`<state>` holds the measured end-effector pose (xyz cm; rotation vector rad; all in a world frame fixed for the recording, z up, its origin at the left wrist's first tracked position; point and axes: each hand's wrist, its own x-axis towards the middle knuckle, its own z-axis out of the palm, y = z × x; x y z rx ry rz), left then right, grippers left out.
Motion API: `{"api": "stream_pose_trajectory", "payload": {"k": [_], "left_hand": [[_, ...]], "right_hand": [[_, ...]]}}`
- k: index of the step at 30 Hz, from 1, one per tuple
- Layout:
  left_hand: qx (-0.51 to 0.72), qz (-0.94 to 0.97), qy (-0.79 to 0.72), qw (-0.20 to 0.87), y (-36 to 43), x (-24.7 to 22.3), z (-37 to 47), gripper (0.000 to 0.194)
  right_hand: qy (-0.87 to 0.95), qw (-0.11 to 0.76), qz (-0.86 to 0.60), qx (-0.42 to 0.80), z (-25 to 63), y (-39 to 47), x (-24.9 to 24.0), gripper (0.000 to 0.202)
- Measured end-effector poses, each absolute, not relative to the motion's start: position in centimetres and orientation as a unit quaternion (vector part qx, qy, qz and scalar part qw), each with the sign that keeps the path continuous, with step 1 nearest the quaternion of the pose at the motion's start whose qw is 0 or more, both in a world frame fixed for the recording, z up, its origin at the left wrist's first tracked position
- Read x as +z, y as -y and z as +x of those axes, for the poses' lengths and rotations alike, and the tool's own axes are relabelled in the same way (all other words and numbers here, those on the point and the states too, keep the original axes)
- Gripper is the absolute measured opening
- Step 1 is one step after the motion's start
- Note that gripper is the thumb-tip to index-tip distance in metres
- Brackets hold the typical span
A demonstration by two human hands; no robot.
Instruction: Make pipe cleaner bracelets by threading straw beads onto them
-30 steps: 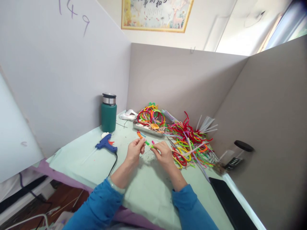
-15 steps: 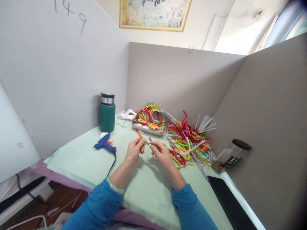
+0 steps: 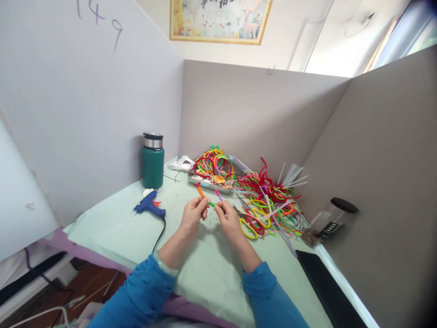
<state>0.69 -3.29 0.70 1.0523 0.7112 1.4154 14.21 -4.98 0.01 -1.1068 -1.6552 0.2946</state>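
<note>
- You seem midway through shaping the orange-and-green fuzzy strip (image 3: 201,192), raised above the table (image 3: 205,269).
- Your left hand (image 3: 194,212) and right hand (image 3: 228,219) both pinch it.
- Continuing likely calls for steady fingertips.
- Scissors (image 3: 251,223) crowd your right; more room lies left, toward the glue gun (image 3: 150,204).

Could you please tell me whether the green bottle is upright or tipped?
Upright: the green bottle stands on its base, its lid on top.

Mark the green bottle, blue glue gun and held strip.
Green bottle (image 3: 153,167): head view, middle of its body.
Blue glue gun (image 3: 148,203): head view, on its body.
Held strip (image 3: 200,191): head view, its orange part.
</note>
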Motion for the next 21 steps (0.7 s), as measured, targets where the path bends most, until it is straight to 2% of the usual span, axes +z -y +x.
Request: {"api": "stream_pose_trajectory", "payload": {"k": [7, 21], "left_hand": [[0.619, 0.376, -0.285, 0.628, 3.11, 0.98, 0.52, 0.041], [0.539, 0.454, -0.339, 0.623, 3.28, 0.53, 1.09, 0.043]], "right_hand": [[0.702, 0.554, -0.424, 0.146, 14.74, 4.9, 0.06, 0.02], [0.641, 0.605, -0.463, 0.092, 14.78, 4.75, -0.56, 0.017]]}}
